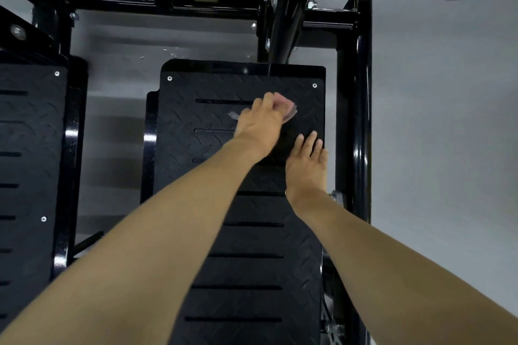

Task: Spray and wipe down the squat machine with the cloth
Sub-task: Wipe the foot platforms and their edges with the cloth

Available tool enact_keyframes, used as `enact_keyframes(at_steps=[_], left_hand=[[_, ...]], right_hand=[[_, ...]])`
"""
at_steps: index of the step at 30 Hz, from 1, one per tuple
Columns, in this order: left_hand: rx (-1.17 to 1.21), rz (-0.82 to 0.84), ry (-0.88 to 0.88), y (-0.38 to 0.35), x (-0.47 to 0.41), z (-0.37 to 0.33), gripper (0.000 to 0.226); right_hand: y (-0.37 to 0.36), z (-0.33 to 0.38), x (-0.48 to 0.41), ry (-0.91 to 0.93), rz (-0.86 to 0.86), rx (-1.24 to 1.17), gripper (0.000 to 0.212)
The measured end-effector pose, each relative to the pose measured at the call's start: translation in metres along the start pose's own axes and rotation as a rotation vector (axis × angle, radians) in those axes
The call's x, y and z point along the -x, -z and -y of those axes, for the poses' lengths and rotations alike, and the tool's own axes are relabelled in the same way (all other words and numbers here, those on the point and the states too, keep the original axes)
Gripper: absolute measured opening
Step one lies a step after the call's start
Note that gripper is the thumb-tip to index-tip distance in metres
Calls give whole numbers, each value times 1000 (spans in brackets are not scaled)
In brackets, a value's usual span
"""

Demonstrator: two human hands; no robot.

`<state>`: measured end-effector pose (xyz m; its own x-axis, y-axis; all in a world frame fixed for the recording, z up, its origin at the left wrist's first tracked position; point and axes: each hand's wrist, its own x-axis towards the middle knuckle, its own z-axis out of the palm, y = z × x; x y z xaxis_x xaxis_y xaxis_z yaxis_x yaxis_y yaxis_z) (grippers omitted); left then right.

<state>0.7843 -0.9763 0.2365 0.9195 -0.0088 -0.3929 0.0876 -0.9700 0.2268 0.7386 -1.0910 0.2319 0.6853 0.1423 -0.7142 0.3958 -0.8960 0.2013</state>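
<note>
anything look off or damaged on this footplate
Nothing looks damaged or askew. Only a small pale smear on the footplate beside the left hand, which grips the pink cloth; possibly spray not yet wiped.

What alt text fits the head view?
A left hand holds a bunched pink cloth against the black ridged footplate of a squat machine, while the right hand rests flat on the plate beside it. A second footplate sits to the left, over a grey floor.
</note>
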Motion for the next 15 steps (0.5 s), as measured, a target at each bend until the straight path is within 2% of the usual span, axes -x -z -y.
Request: enact_keyframes(at_steps=[3,9,12,15], left_hand=[[-64,-18,0,4,13,42,65],[46,-79,356,7,39,109,62],[105,-134,531,5,42,117,53],[288,-287,641,5,33,96,42]], right_hand=[[0,-1,0,3,12,4,110],[-3,-4,0,7,14,3,115],[-3,-5,1,12,12,-4,113],[1,-3,3,17,12,-19,107]])
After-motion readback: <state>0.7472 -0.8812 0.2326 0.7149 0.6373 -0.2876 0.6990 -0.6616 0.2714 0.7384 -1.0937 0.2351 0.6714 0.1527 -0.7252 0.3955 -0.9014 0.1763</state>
